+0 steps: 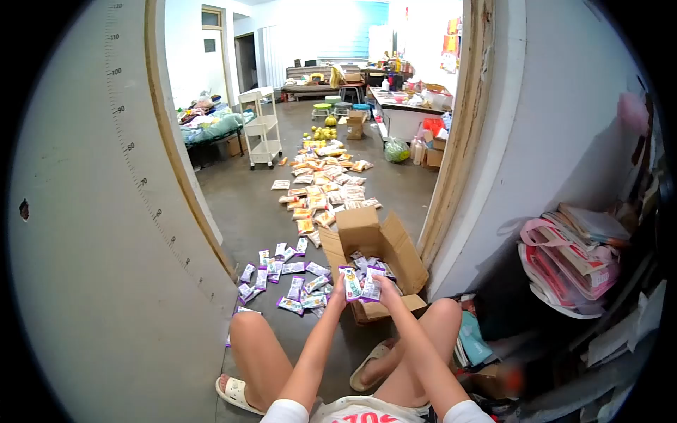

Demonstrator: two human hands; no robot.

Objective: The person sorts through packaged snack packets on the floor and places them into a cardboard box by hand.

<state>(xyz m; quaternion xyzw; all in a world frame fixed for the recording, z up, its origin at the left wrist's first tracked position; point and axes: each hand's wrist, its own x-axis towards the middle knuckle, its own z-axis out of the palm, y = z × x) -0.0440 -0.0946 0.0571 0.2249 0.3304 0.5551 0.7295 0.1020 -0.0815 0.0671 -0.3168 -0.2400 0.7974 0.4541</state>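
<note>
In the head view, my left hand (339,292) is closed on a small white-and-purple snack packet (350,284), held upright with its printed front towards me. Beside it, my right hand (387,290) grips a second purple-edged packet (371,285). Both packets are just above the near side of an open cardboard box (358,230), whose flaps are spread. More purple-edged packets (360,264) lie inside the box. Left of it, several similar packets (293,267) are scattered on the floor.
Beyond the box, a long spread of orange-and-white packets (321,185) leads to yellow-green fruit (322,134). A white trolley (262,127) stands left of it. Door frames (451,148) border both sides. Pink bags and papers (564,257) are stacked at right.
</note>
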